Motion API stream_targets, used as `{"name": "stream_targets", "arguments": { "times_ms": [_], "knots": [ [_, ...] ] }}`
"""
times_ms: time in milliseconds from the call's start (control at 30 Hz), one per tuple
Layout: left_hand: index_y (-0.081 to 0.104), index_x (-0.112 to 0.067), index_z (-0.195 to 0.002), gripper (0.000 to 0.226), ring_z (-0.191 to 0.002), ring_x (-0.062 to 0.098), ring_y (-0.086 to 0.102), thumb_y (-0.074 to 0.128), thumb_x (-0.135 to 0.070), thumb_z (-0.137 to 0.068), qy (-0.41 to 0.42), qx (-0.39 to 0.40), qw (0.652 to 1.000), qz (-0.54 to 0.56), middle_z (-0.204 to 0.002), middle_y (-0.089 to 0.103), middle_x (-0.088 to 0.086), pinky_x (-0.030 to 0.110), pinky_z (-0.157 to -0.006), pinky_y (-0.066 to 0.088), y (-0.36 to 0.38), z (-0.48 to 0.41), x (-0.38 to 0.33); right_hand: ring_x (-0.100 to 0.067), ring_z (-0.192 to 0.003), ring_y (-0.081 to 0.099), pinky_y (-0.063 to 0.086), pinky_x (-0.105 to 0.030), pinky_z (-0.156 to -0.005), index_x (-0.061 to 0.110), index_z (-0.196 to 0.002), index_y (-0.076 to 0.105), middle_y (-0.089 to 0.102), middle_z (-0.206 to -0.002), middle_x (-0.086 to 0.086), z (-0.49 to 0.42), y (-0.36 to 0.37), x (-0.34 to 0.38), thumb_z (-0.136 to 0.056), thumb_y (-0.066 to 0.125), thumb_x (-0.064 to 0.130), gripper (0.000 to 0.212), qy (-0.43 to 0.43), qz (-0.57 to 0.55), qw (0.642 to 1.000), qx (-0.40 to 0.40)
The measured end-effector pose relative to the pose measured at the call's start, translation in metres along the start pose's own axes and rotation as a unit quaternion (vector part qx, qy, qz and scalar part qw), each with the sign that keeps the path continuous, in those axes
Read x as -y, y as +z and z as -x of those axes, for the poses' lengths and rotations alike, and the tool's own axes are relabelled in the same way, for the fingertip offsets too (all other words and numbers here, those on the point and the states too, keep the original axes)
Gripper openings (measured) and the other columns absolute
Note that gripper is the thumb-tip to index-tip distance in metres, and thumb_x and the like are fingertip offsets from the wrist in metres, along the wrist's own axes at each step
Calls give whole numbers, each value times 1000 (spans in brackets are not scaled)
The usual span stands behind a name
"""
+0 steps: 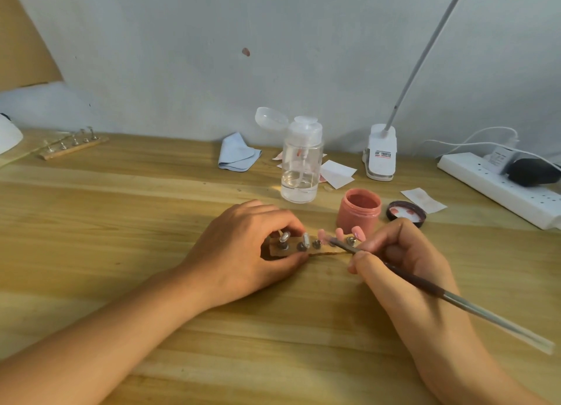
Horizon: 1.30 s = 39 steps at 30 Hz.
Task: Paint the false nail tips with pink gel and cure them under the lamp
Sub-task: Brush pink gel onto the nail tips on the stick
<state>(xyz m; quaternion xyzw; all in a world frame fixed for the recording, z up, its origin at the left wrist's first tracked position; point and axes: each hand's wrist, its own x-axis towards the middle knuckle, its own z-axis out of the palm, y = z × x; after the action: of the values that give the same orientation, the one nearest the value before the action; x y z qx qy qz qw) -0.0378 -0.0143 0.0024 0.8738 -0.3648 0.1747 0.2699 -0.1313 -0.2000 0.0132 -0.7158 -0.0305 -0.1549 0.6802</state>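
Two hands are engaged over one wooden holder strip (291, 250): the right hand (403, 262) is curled round a slim brush (425, 286), held pen-fashion, and the left hand (243, 247) is clamped on the strip's left end, thumb in front and fingers behind, so that it is pinned to the table (151, 207). The bristles are directed at the row of false nail tips mounted on small stands; three tips (358, 232) toward the right appear pink and two (283, 237) toward the left appear clear. The stroke is best drawn lightly from base to free edge, with the strip kept pinned and the gel laid thin and kept off the stands. The open jar of pink gel (358, 212) stands just behind the strip, its lid (406, 212) beside it, within easy reach for reloading. The bristle end is blurred, so contact with a tip cannot be confirmed, and the strip's right end is hidden by the right hand. A white housing (9, 134), cut off at the left edge, may be the curing lamp, though this cannot be told.
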Motion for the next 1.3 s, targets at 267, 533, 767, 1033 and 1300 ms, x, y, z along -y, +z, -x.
{"name": "stream_targets", "arguments": {
  "times_ms": [267, 533, 767, 1033, 1300],
  "knots": [
    [67, -34, -93, 18, -84, 2, 52, 72, -46, -80, -1, 4, 1000, 2, -84, 60, -25, 16, -75, 39, 0, 0, 0, 9, -88, 67, 43, -1, -68, -1, -75, 51, 73, -67, 4, -1, 3, 2, -81, 61, -12, 16, 1, 5, 999, -42],
    [67, -32, -92, 17, -82, 0, 54, 75, -39, -78, -11, 6, 1000, 19, -83, 61, -22, 12, -72, 37, 1, 0, 2, -10, -51, 56, 48, -17, -53, 7, -80, 49, 64, -58, -8, -2, 1, 7, -88, 59, -2, 16, -29, -75, 992, -95],
    [70, -35, -93, 20, -87, -2, 60, 80, -38, -76, -39, -3, 998, 51, -87, 65, -26, 11, -71, 41, 2, -1, 6, -16, -50, 62, 53, -19, -56, 2, -74, 46, 71, -63, -16, -2, 2, 10, -87, 56, -11, 21, 7, -92, 992, -91],
    [71, -36, -93, 20, -87, -1, 62, 81, -37, -75, -45, -12, 998, 45, -90, 67, -26, 20, -75, 46, 1, -1, 3, -10, -50, 59, 49, -15, -54, 6, -70, 46, 72, -64, -12, -1, 2, 5, -87, 59, -7, 25, -1, -42, 997, -59],
    [71, -35, -92, 21, -86, -3, 62, 83, -36, -75, -49, -9, 998, 46, -86, 66, -27, 20, -76, 48, 0, -1, 2, -7, -56, 61, 48, -12, -59, 3, -76, 49, 75, -72, -4, -1, 2, -1, -89, 61, 2, 18, -11, -15, 999, -39]
  ]
}}
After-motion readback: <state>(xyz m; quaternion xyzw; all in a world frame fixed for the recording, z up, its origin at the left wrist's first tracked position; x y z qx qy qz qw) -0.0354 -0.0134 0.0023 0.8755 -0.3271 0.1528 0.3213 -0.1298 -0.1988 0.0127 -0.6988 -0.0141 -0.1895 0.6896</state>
